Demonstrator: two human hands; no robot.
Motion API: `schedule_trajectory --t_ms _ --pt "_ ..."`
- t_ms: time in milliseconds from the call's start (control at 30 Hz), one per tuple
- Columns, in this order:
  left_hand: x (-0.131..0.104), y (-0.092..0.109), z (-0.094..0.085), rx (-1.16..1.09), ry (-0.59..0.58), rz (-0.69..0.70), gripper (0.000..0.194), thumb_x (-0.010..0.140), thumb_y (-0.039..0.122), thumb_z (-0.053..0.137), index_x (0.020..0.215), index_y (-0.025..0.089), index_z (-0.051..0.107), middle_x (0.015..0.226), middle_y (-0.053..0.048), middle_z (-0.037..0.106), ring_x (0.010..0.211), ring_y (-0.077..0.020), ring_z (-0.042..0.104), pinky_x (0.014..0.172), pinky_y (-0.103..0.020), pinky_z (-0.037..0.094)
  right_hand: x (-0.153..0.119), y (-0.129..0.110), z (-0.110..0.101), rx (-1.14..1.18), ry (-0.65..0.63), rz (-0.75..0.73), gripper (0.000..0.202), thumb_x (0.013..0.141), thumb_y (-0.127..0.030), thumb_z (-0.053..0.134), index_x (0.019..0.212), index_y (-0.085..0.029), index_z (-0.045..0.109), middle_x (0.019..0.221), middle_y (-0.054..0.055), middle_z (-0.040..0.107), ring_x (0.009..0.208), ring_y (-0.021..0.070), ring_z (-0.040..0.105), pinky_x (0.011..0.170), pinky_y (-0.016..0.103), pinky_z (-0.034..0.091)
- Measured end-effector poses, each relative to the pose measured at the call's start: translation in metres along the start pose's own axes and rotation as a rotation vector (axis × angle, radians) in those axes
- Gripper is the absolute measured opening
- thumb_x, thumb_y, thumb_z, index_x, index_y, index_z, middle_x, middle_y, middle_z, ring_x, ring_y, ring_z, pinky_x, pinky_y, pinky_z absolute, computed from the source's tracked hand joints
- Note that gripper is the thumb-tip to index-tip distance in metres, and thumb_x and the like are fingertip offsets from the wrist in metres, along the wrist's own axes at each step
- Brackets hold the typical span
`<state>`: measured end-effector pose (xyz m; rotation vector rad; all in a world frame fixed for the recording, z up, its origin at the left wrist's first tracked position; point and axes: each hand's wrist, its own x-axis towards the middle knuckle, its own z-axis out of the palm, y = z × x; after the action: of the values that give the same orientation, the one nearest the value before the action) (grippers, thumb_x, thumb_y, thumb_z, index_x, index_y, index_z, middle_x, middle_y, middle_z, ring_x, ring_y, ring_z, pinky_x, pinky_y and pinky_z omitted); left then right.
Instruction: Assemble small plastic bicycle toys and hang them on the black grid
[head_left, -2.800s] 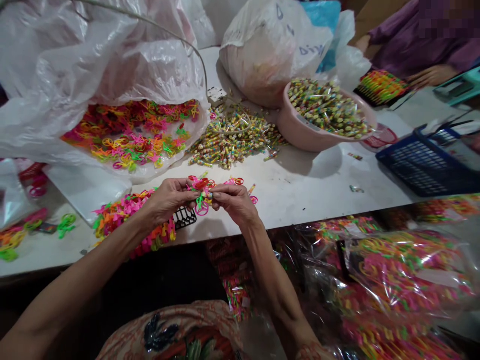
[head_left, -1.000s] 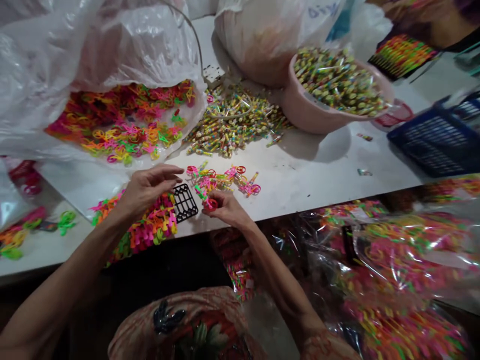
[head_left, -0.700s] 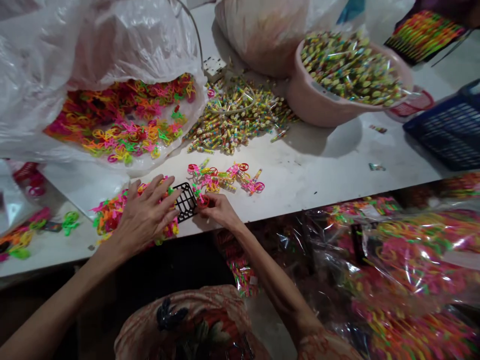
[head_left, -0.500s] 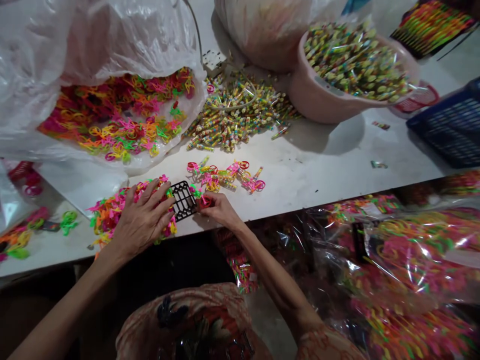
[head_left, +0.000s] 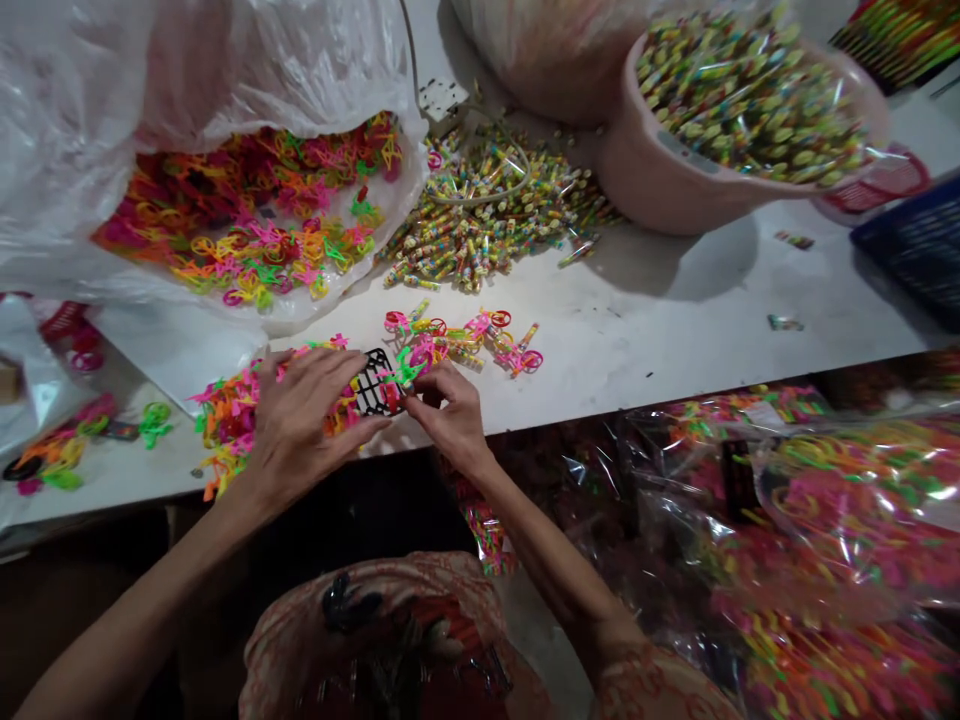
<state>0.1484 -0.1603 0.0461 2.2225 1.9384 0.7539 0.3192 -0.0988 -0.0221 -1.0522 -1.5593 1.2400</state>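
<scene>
My left hand (head_left: 304, 415) spans a black plastic grid rack (head_left: 370, 385), fingers over its far side and thumb along its near side. Bright toy pieces (head_left: 229, 415) in pink, orange, yellow and green cover the rack's left part, under and beside that hand. At the rack's right end, my right hand (head_left: 454, 410) pinches a small plastic toy piece (head_left: 405, 375), green with red showing beside it. The fingertips hide part of the piece. Just beyond the right hand lie several candy tubes with wheeled toy pieces (head_left: 480, 340).
A large plastic bag (head_left: 315, 95) spills more toy pieces at the back left. Behind the hands is a heap of candy tubes (head_left: 480, 235). A pink tub (head_left: 675, 190) full of tubes and a blue basket (head_left: 911, 250) stand right. Bagged toys (head_left: 847, 500) lie below the table edge.
My left hand has shifted right on the rack, its thumb now out along the near side. My right hand has brought the green piece over the rack's end. The view has shifted slightly.
</scene>
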Motion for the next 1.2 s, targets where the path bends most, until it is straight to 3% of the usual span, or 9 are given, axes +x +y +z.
schedule_trajectory --t_ms 133,267,367,500,567,700,833,1033,1200 --pt "0.023 0.011 -0.001 -0.465 -0.062 -0.197 0.032 0.081 0.043 0.061 0.101 0.019 0.069 0.090 -0.005 0.074 0.080 -0.0192 0.067 0.077 -0.034 0.053 0.001 -0.024 -0.002 0.007 0.036 -0.081 0.006 0.074 -0.024 0.065 0.075 -0.019 0.064 0.077 0.000 0.057 0.061 0.0098 0.046 0.060 0.025 0.042" --pt "0.036 0.003 -0.005 -0.703 -0.190 -0.271 0.034 0.078 0.040 0.063 0.099 0.015 0.070 0.080 -0.005 0.072 0.069 -0.0164 0.065 0.065 -0.029 0.054 0.012 -0.026 -0.012 0.232 -0.284 0.022 0.019 0.069 -0.034 0.072 0.078 -0.018 0.065 0.078 -0.001 0.057 0.063 0.0104 0.048 0.057 0.024 0.041" --pt "0.031 0.000 -0.012 -0.565 -0.199 -0.208 0.037 0.080 0.038 0.060 0.109 0.017 0.068 0.099 -0.007 0.072 0.086 -0.0192 0.067 0.079 -0.033 0.055 0.016 -0.016 -0.014 0.262 -0.483 0.077 0.021 0.067 -0.033 0.072 0.068 -0.018 0.057 0.066 -0.004 0.049 0.062 0.0105 0.046 0.057 0.024 0.039" --pt "0.007 -0.004 -0.015 -0.199 -0.023 -0.158 0.034 0.090 0.034 0.047 0.118 0.023 0.063 0.117 -0.007 0.068 0.111 -0.0214 0.061 0.099 -0.040 0.046 0.005 0.009 -0.002 0.056 -0.305 0.073 0.022 0.066 -0.028 0.067 0.064 -0.019 0.048 0.065 -0.005 0.044 0.062 0.0102 0.042 0.059 0.023 0.037" --pt "-0.006 -0.008 -0.013 -0.092 -0.013 -0.095 0.033 0.093 0.031 0.042 0.118 0.024 0.063 0.118 -0.007 0.068 0.113 -0.0217 0.060 0.102 -0.043 0.042 -0.003 0.018 0.010 0.014 -0.268 0.104 0.016 0.069 -0.028 0.063 0.068 -0.019 0.050 0.066 -0.004 0.047 0.063 0.0108 0.043 0.059 0.023 0.038" --pt "-0.018 -0.020 -0.010 0.004 -0.004 -0.010 0.036 0.094 0.026 0.039 0.124 0.026 0.058 0.128 -0.007 0.064 0.120 -0.0213 0.057 0.109 -0.045 0.033 -0.012 0.022 0.031 0.017 -0.214 0.139 0.012 0.072 -0.027 0.059 0.068 -0.020 0.050 0.070 -0.002 0.050 0.066 0.0123 0.048 0.061 0.023 0.039" --pt "-0.016 -0.028 -0.011 0.033 0.039 -0.022 0.038 0.095 0.025 0.037 0.130 0.028 0.054 0.129 -0.007 0.063 0.123 -0.0200 0.055 0.109 -0.043 0.034 -0.011 0.022 0.032 -0.007 -0.169 0.147 0.013 0.072 -0.027 0.059 0.066 -0.020 0.050 0.069 -0.002 0.052 0.066 0.0131 0.049 0.063 0.025 0.040" --pt "-0.009 -0.030 0.001 0.169 -0.055 0.070 0.040 0.095 0.028 0.040 0.134 0.024 0.050 0.139 -0.010 0.055 0.132 -0.0258 0.047 0.111 -0.049 0.027 -0.002 0.031 0.022 0.006 -0.110 0.218 0.018 0.070 -0.033 0.062 0.065 -0.019 0.051 0.065 -0.003 0.052 0.063 0.0127 0.049 0.061 0.024 0.039" --pt "-0.006 -0.034 0.008 0.227 -0.203 0.091 0.034 0.095 0.033 0.040 0.124 0.027 0.058 0.145 -0.008 0.049 0.139 -0.0274 0.037 0.113 -0.052 0.023 0.013 0.024 0.028 -0.081 -0.253 0.102 0.018 0.069 -0.023 0.061 0.059 -0.019 0.046 0.061 -0.004 0.048 0.061 0.0115 0.046 0.059 0.023 0.034"
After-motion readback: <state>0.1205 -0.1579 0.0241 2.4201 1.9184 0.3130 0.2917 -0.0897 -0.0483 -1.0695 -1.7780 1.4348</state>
